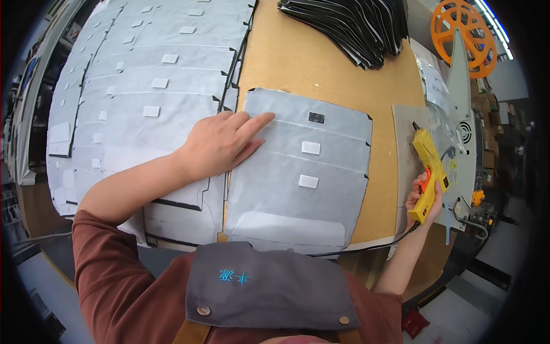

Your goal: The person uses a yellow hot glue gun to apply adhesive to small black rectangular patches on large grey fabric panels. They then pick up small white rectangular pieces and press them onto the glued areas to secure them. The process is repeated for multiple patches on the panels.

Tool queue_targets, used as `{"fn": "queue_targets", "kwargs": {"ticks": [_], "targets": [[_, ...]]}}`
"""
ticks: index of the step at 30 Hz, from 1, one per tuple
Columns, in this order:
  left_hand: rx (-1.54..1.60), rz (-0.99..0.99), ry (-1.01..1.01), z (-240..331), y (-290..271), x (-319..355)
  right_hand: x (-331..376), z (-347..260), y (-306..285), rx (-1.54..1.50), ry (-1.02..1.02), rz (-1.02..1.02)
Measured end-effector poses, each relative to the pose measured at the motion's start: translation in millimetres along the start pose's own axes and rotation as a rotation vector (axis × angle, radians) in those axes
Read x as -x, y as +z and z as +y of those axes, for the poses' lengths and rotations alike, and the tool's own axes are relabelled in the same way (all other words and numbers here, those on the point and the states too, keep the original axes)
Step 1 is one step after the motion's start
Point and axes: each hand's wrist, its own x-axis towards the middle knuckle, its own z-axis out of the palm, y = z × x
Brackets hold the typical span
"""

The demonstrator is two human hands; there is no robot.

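A stack of light grey fabric panels (269, 189) with black corner tabs lies before me, each sheet set back a little from the one above. Down it run a black textured patch (316, 117) and two white rectangular patches (310, 148). My left hand (220, 143) rests at the stack's left edge, index finger stretched out over the upper panel and thumb apart; nothing shows in it. To the right, my right hand (425, 200) grips a yellow corded hand tool (429, 155) with an orange trigger. Its dark tip points up and away, clear of the panels.
More overlapping grey panels (132, 137) with white patches cover the left side. A pile of black-edged sheets (355, 28) lies at the far right. Beside the tool stands a pale machine (458, 114) with an orange reel (464, 37). A black cord (366, 247) runs along the table's front edge.
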Motion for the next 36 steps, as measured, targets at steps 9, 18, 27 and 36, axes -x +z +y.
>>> {"fn": "queue_targets", "kwargs": {"ticks": [9,18,27,36], "targets": [[1.642,-0.108,-0.804,46,-60,14,8,7,15,0.388,0.034,0.361],[1.905,-0.220,-0.857,87,-61,35,48,7,43,1.912,-0.454,0.697],[1.907,-0.365,-0.676,124,-44,30,91,105,188,1.287,-0.951,-0.669],[1.973,-0.472,-0.755,123,-41,32,89,137,188,1.347,-1.103,-0.738]]}}
